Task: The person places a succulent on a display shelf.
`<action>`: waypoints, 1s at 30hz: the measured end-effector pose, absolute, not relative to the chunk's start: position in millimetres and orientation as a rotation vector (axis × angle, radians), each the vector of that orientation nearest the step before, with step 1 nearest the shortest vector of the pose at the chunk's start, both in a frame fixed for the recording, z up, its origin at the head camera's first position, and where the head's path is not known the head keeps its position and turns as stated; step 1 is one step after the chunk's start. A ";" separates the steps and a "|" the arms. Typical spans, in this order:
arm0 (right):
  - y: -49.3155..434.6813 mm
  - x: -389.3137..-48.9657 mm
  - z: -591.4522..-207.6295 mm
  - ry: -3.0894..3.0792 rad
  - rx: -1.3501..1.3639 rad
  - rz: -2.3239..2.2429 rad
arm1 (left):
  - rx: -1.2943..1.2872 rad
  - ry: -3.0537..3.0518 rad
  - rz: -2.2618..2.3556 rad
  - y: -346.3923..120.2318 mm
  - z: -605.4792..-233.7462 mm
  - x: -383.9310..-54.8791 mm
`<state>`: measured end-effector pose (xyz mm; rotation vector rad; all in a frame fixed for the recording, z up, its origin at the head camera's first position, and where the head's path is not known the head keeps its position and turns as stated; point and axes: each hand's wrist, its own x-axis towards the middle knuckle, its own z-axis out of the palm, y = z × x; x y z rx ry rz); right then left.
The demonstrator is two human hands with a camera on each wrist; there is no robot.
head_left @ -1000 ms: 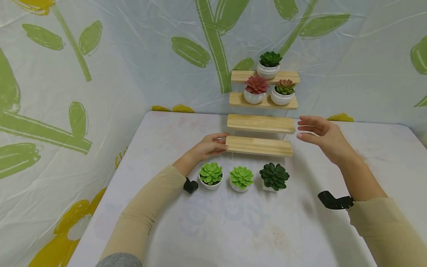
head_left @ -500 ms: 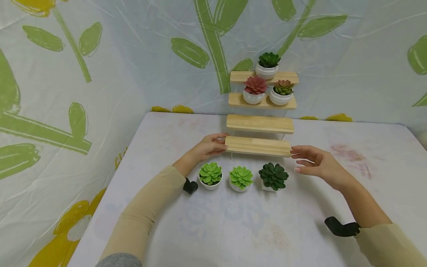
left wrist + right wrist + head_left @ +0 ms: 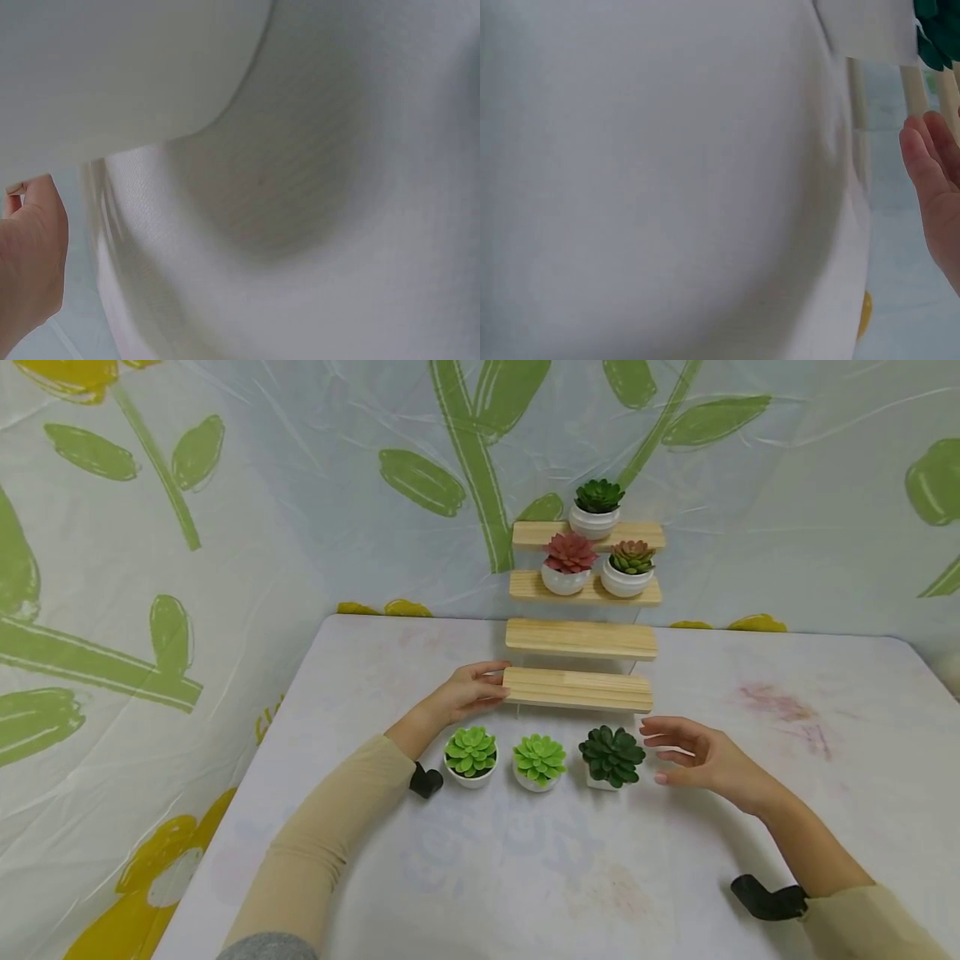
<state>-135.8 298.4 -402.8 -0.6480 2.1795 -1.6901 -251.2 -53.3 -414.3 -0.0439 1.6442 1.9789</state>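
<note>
In the head view, my left hand (image 3: 467,691) holds the left end of the lowest board of a stepped wooden shelf (image 3: 577,689), thumb at the front and fingers behind. My right hand (image 3: 693,756), fingers slightly bent, hovers just right of a dark green succulent (image 3: 612,756) in a white pot, apart from it. That white pot (image 3: 877,30) also shows at the top of the right wrist view. Two light green succulents in white pots, a left one (image 3: 470,752) and a middle one (image 3: 539,760), stand in line with it before the shelf.
On the upper boards sit a green succulent (image 3: 597,508), a red succulent (image 3: 570,562) and a reddish-green succulent (image 3: 630,567), all in white pots. The third board (image 3: 581,637) lies between. Behind the white table (image 3: 525,877) hangs a leaf-patterned cloth (image 3: 300,485).
My right hand has come down from beside the third board, past the lowest board's right end, to beside the dark green succulent. The left hand stays at the shelf.
</note>
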 end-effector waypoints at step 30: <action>266.2 -132.7 -420.2 2.195 -0.503 -1.538 | -0.100 1.610 1.995 -52.5 -416.7 -254.7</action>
